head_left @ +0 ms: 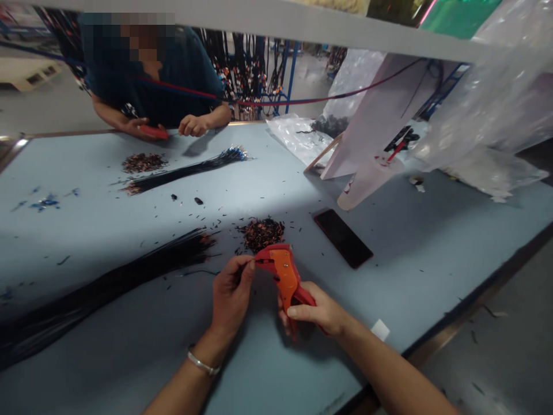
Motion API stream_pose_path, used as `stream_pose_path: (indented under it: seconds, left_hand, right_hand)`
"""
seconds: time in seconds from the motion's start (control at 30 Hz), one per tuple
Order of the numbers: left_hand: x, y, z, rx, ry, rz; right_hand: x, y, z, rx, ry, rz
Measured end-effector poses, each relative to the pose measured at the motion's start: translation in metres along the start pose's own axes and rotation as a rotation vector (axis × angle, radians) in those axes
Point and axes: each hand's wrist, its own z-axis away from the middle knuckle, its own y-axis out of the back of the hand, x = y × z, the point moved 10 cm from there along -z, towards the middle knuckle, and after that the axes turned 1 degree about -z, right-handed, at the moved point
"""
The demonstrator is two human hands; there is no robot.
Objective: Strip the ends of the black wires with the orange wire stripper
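My right hand (313,308) is wrapped round the handles of a red and orange wire stripper (284,274), held above the table. At the tool's jaw, the fingers of my left hand (233,288) pinch a thin black wire (201,272), most of it hidden by the hand. Just beyond the jaw lies a heap of stripped insulation bits (263,233), dark and copper-coloured. To the left, a long bundle of black wires (116,285) stretches across the table, its ends pointing toward the heap.
Across the table (432,259), a co-worker's hands (192,125) hold a red tool (154,132) near another wire bundle (185,171) and scrap pile (143,162). A phone (343,236) lies right of my heap. A shelf (276,26) and plastic bags (479,121) stand behind.
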Motion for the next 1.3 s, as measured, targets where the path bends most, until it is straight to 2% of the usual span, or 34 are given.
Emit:
stream_pose_path:
  seconds: [0.17, 0.83, 1.3]
  left_hand:
    - [0.001, 0.0008, 0.0003, 0.007, 0.009, -0.029]
    - [-0.0063, 0.0003, 0.0005, 0.013, 0.073, 0.089]
    - [-0.0064, 0.0007, 0.0006, 0.004, 0.061, 0.077]
  right_hand:
    - [-0.0007, -0.0002, 0.0006, -0.004, -0.005, 0.008]
    - [0.0065, 0.003, -0.0008, 0.048, 0.024, 0.071]
    - [-0.0012, 0.0053, 0.0, 0.114, 0.095, 0.179]
